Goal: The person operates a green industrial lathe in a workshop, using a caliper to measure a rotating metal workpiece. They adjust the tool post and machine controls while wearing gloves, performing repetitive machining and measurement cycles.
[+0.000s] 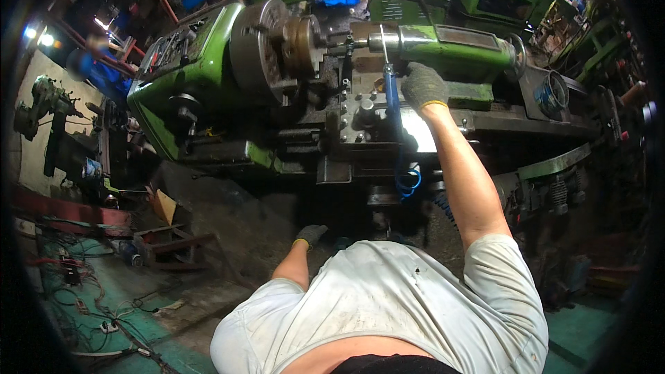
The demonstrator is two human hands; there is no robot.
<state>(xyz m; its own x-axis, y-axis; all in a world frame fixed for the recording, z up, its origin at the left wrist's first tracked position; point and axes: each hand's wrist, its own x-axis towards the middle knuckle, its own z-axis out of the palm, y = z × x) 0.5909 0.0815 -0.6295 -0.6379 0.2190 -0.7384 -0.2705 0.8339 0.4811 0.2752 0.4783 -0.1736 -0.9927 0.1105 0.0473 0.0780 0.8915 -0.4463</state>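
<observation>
My right hand (424, 86), in a grey knitted glove with a yellow cuff, reaches over a green lathe, just in front of the tailstock (463, 47). Its fingers look curled. Right beside it, on the left, a blue air blow gun (393, 93) with a long thin metal nozzle points away from me. Whether the hand grips the gun or something behind it cannot be made out. A blue coiled hose (409, 183) hangs below the gun. Low down near my body, my left hand (312, 234), gloved alike, hovers over dark ground, its fingers in shadow.
The lathe's big round chuck (260, 52) is left of the tailstock, with a brownish metal piece (303, 45) at its face. A tool post (367, 111) sits on the carriage. At far right stands a can (552, 91). Cables (107, 325) lie across the green floor at lower left.
</observation>
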